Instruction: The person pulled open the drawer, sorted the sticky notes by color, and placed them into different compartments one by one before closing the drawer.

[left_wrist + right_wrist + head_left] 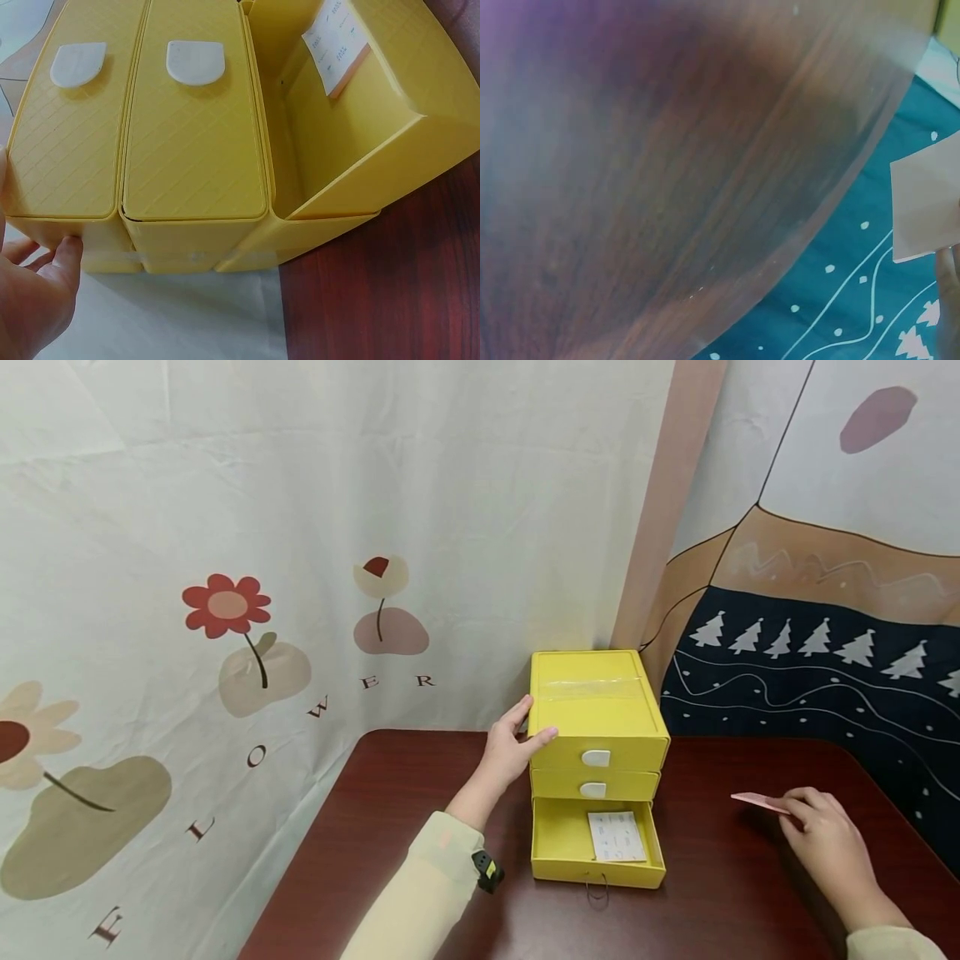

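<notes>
A yellow three-drawer box (pixel 592 702) stands at the back of the table, its bottom drawer (pixel 562 835) pulled out. In that drawer lies a white printed paper (pixel 617 837), with a pinkish edge in the left wrist view. My left hand (pixel 506 747) rests against the box's upper left side, thumb over the top edge; in the left wrist view the thumb (pixel 67 259) presses the yellow side. Off to the right, above the table, my right hand (pixel 828 843) pinches a thin pink card (pixel 756 800), whose pale flat face shows in the right wrist view.
The upper two drawers are closed, each with a white tab (pixel 596 758). A thin cord loop (pixel 597 893) hangs at the bottom drawer's front. The dark red table (pixel 405 827) meets a flower-printed curtain (pixel 465 527) behind, and a dark tree-patterned cloth (pixel 795 685) hangs at right.
</notes>
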Available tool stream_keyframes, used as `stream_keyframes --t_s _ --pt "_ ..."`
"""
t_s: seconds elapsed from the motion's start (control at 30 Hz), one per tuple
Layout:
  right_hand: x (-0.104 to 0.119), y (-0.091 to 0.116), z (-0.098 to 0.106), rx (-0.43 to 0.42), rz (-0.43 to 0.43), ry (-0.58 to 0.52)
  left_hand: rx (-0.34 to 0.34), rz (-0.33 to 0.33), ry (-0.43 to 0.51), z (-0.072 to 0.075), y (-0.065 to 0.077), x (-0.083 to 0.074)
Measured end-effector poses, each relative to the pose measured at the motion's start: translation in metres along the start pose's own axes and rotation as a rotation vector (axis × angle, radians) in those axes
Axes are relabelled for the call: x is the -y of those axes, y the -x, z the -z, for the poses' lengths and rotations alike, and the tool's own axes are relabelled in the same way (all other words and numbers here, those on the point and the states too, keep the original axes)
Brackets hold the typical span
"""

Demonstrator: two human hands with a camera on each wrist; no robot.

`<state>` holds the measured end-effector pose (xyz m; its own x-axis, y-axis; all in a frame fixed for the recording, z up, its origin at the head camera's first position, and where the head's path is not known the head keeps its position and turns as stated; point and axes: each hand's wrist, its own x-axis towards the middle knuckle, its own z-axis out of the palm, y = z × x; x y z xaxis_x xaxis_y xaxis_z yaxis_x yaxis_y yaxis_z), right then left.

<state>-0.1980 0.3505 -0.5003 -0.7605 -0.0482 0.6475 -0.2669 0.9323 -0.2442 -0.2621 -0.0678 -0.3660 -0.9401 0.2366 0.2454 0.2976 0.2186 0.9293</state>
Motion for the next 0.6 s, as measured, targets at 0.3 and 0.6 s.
stream_keyframes --t_s 0.3,0.6 --pt "0.012 0.005 0.001 -0.045 0.095 -0.009 -0.006 -0.009 -0.001 0.0 0.0 0.001" --pt "0.027 0.007 0.002 -0.054 0.147 -0.039 -0.004 -0.002 -0.027 0.0 0.0 0.0"
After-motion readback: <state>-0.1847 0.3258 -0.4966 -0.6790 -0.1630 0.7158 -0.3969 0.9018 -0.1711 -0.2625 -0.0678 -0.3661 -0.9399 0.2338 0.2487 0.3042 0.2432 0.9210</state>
